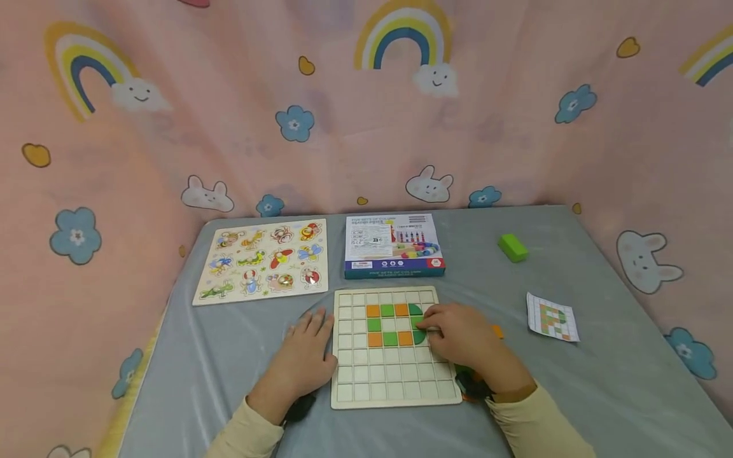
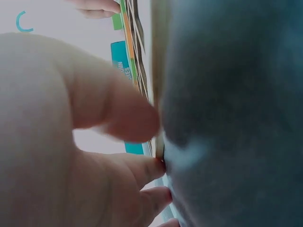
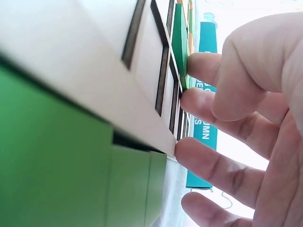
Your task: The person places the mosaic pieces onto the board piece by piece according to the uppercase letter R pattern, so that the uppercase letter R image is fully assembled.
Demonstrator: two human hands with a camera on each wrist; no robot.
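A white gridded board [image 1: 395, 375] lies flat at the middle of the table. Orange and light green square tiles [image 1: 389, 338] form a ring in its upper part, with dark green rounded tiles [image 1: 415, 309] at the right corners. My right hand [image 1: 460, 334] reaches over the board's right edge, its fingertips touching a light green tile [image 1: 417, 323]. In the right wrist view the fingers [image 3: 227, 175] are spread and the thumb pinches nothing. Holding nothing, my left hand [image 1: 303, 356] rests spread beside the board's left edge, thumb touching that edge.
An insect puzzle [image 1: 266, 238] lies at the back left, beside a flat printed box [image 1: 395, 264]. A green block [image 1: 512, 248] and a pattern card [image 1: 552, 318] lie to the right. Green pieces [image 3: 132, 175] stand beside the board's right edge, partly hidden under my right wrist.
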